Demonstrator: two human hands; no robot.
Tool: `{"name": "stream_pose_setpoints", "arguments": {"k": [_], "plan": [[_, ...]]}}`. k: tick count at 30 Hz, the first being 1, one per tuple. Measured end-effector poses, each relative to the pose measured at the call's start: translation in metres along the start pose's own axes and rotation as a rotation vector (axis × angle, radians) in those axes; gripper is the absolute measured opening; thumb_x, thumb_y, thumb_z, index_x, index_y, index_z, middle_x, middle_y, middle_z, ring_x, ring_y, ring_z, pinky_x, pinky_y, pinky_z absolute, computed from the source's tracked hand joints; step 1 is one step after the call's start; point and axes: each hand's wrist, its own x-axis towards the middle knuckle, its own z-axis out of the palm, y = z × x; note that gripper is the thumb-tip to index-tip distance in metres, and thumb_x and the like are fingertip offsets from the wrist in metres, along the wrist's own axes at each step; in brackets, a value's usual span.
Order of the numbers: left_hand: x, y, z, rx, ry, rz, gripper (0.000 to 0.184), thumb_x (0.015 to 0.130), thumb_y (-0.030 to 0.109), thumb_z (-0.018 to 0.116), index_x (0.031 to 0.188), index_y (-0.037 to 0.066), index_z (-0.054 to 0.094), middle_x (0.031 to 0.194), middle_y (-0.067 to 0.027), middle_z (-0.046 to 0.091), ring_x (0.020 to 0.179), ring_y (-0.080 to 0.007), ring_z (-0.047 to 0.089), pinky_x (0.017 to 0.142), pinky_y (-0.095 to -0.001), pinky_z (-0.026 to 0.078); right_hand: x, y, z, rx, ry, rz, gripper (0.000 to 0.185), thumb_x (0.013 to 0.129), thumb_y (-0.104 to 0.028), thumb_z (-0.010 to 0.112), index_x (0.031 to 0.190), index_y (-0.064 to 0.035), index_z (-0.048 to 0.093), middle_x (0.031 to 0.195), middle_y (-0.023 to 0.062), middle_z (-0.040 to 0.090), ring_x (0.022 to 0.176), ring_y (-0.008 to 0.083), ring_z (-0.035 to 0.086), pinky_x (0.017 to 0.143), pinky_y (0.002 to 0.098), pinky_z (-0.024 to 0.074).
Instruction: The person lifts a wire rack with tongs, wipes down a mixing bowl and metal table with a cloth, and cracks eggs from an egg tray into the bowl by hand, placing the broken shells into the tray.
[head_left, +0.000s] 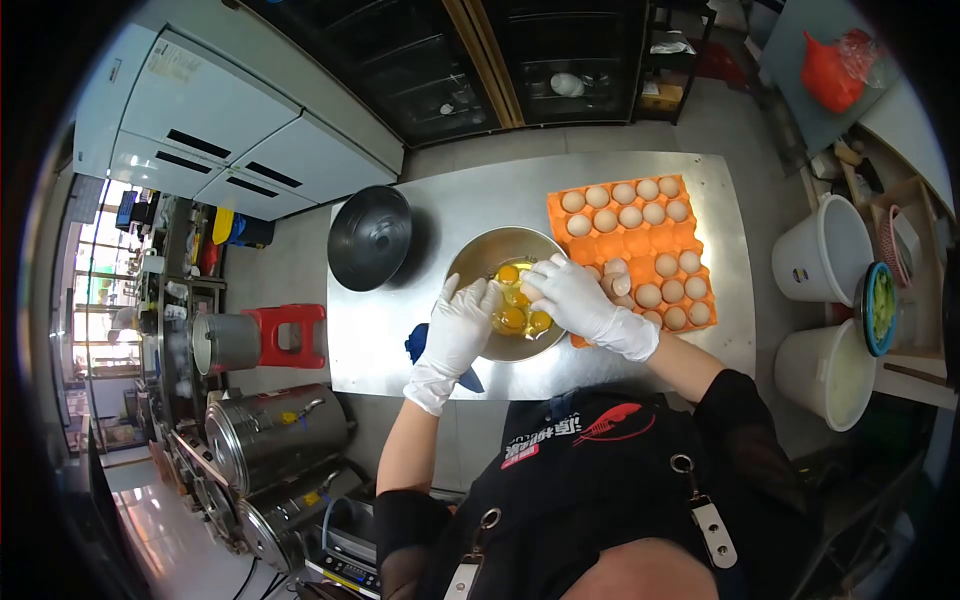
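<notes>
A steel bowl on the metal table holds several cracked eggs with yellow yolks. My right hand, in a white glove, is closed round an egg over the bowl's right side. At the bowl's left rim is my left hand, also gloved, its fingers bent over the inside; whether they hold anything is not clear. To the right lies an orange egg tray with rows of brown eggs and some bare pockets. Empty shell pieces rest in the tray near my right wrist.
A black bowl stands on the steel table at the back left. Dark blue cloth lies beside my left wrist. A red stool is left of the table; white buckets stand to the right.
</notes>
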Motion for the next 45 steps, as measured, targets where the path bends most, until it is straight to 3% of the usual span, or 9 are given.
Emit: {"name": "stream_pose_setpoints", "arguments": {"k": [2, 5, 7, 9, 17, 21, 25, 32, 45], "plan": [[0.007, -0.002, -0.012, -0.119, 0.070, -0.091, 0.037, 0.081, 0.004, 0.060, 0.117, -0.001, 0.062, 0.107, -0.0172, 0.066, 0.097, -0.0306, 0.065, 0.101, -0.0455, 0.044, -0.002, -0.001, 0.004, 0.418, 0.276, 0.147, 0.042, 0.079, -0.016, 0.072, 0.118, -0.0019, 0.061, 0.110, 0.0111, 0.063, 0.102, 0.0260, 0.059, 0.091, 0.0361, 0.0478], [0.008, 0.009, -0.019, -0.474, 0.202, -0.344, 0.040, 0.083, -0.002, 0.060, 0.123, -0.003, 0.060, 0.118, -0.0176, 0.066, 0.105, -0.0285, 0.065, 0.100, -0.0387, 0.047, 0.007, -0.005, -0.019, 1.156, -0.012, 0.505, 0.040, 0.086, -0.012, 0.070, 0.122, -0.0009, 0.058, 0.113, 0.0110, 0.064, 0.107, 0.0208, 0.061, 0.092, 0.0308, 0.0485], [0.012, 0.022, -0.015, -1.343, 0.333, -0.824, 0.039, 0.087, -0.001, 0.060, 0.127, -0.003, 0.059, 0.123, -0.0140, 0.065, 0.111, -0.0204, 0.063, 0.098, -0.0307, 0.047, 0.011, -0.001, -0.004, 1.266, -0.006, 0.498, 0.041, 0.089, -0.015, 0.070, 0.123, 0.0017, 0.057, 0.115, 0.0104, 0.063, 0.106, 0.0162, 0.061, 0.091, 0.0283, 0.0490], [0.012, 0.025, -0.009, -1.315, 0.150, -0.828, 0.037, 0.090, 0.000, 0.057, 0.127, -0.004, 0.059, 0.126, -0.0128, 0.063, 0.114, -0.0185, 0.060, 0.101, -0.0289, 0.044, 0.010, -0.006, -0.005, 1.526, -0.018, 0.417, 0.042, 0.090, -0.014, 0.069, 0.125, 0.0039, 0.055, 0.116, 0.0112, 0.063, 0.109, 0.0160, 0.060, 0.094, 0.0285, 0.0480], [0.033, 0.033, -0.009, -1.171, 0.063, -0.681, 0.047, 0.095, 0.004, 0.056, 0.139, -0.006, 0.044, 0.138, -0.0191, 0.052, 0.126, -0.0245, 0.051, 0.107, -0.0324, 0.039, -0.026, 0.033, -0.024, 1.356, 0.185, 0.435, 0.035, 0.089, -0.015, 0.068, 0.119, -0.0012, 0.059, 0.120, 0.0089, 0.062, 0.106, 0.0167, 0.060, 0.093, 0.0309, 0.0481], [0.057, 0.025, 0.001, -1.142, 0.102, -0.705, 0.037, 0.094, 0.006, 0.057, 0.130, -0.004, 0.055, 0.127, -0.0189, 0.060, 0.117, -0.0272, 0.059, 0.102, -0.0341, 0.044, -0.038, 0.082, -0.013, 0.585, 0.292, 0.474, 0.036, 0.084, -0.024, 0.069, 0.115, -0.0059, 0.064, 0.115, 0.0101, 0.063, 0.111, 0.0284, 0.057, 0.095, 0.0388, 0.0447], [0.110, 0.033, 0.016, -0.597, 0.137, -0.421, 0.032, 0.082, 0.015, 0.069, 0.112, 0.004, 0.068, 0.108, -0.0164, 0.064, 0.101, -0.0350, 0.061, 0.093, -0.0421, 0.046, -0.039, 0.100, -0.008, 0.167, 0.125, 0.358, 0.037, 0.081, -0.024, 0.068, 0.113, -0.0057, 0.064, 0.113, 0.0116, 0.062, 0.111, 0.0293, 0.053, 0.097, 0.0408, 0.0424], [0.201, 0.037, 0.111, 0.301, -0.327, 0.047, 0.016, 0.077, 0.026, 0.069, 0.088, 0.015, 0.071, 0.097, -0.0083, 0.066, 0.096, -0.0241, 0.061, 0.091, -0.0427, 0.041, -0.024, 0.162, -0.008, -0.399, 0.132, 0.160, 0.022, 0.084, -0.011, 0.055, 0.103, -0.0076, 0.066, 0.106, 0.0060, 0.064, 0.107, 0.0232, 0.056, 0.088, 0.0365, 0.0457], [0.219, 0.041, 0.160, 0.288, -0.522, -0.079, 0.031, 0.070, 0.042, 0.069, 0.084, 0.014, 0.074, 0.090, -0.0099, 0.068, 0.088, -0.0234, 0.066, 0.082, -0.0402, 0.043, -0.024, 0.171, -0.001, -0.209, 0.136, 0.212, 0.021, 0.082, -0.012, 0.060, 0.102, -0.0065, 0.065, 0.102, 0.0086, 0.062, 0.101, 0.0263, 0.058, 0.084, 0.0380, 0.0476]]}}
